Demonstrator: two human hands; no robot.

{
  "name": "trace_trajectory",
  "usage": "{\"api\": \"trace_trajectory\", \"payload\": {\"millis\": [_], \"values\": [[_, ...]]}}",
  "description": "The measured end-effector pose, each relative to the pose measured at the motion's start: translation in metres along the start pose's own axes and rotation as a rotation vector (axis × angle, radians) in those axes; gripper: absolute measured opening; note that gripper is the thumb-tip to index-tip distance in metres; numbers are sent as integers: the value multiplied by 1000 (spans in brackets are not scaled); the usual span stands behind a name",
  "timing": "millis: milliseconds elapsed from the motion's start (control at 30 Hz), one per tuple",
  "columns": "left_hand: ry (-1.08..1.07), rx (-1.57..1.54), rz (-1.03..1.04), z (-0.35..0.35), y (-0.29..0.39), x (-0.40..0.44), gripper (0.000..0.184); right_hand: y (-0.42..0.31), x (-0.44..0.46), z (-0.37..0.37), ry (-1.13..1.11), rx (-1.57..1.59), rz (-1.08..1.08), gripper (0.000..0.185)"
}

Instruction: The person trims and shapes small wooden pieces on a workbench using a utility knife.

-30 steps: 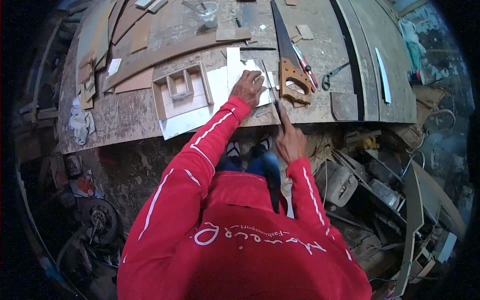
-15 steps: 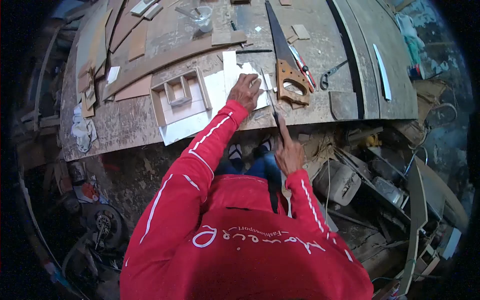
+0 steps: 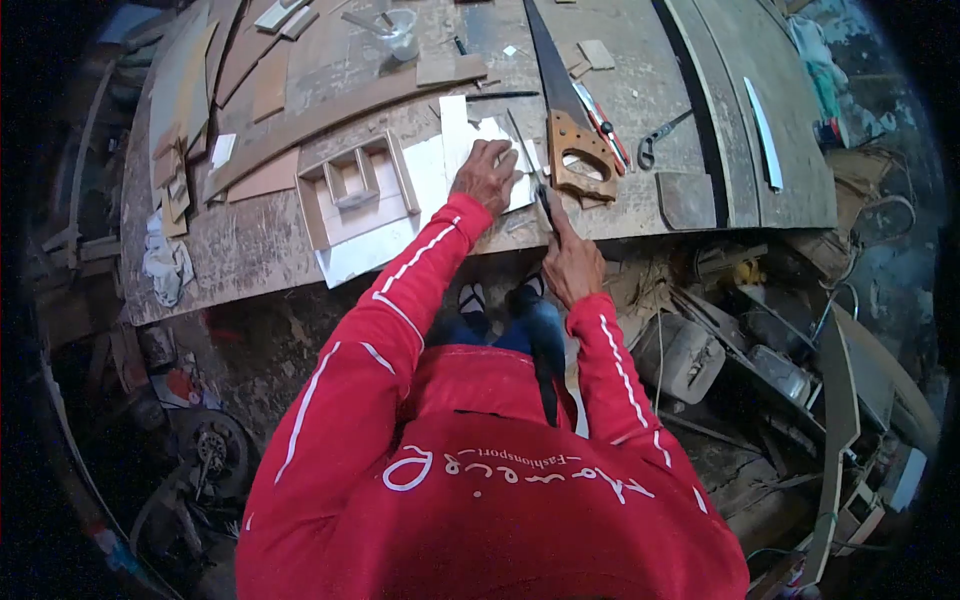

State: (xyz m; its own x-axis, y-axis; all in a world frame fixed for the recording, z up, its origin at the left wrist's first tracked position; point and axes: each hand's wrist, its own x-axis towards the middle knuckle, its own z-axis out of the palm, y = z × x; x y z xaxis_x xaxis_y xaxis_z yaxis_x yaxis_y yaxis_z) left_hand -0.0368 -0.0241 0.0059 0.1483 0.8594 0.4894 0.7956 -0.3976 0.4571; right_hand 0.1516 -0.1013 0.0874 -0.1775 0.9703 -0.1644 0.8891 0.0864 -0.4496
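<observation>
A white strip point(image 3: 455, 125) lies partly under left hand point(image 3: 487, 175), near right hand point(image 3: 573, 262).

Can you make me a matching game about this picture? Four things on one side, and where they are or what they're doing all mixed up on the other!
Things:
1. long handsaw with a brown wooden handle
2. shallow open wooden box with a small compartment inside
3. bare left hand
4. bare right hand

Places and states:
A. wrapped around a thin tool with a dark handle
B. just left of a slim red tool
C. resting on flat white material
D. left of both hands

Right pairs: 1-B, 2-D, 3-C, 4-A
</observation>
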Motion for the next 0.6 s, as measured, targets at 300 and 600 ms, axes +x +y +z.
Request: {"api": "trace_trajectory", "payload": {"millis": [300,600], "values": [[1,10,-4,-2,2,-3,29,-2,-16,-13,-20,-29,11,65],[-20,18,-5,-5,4,0,29,0,3,-4,6,-22,-11,66]]}}
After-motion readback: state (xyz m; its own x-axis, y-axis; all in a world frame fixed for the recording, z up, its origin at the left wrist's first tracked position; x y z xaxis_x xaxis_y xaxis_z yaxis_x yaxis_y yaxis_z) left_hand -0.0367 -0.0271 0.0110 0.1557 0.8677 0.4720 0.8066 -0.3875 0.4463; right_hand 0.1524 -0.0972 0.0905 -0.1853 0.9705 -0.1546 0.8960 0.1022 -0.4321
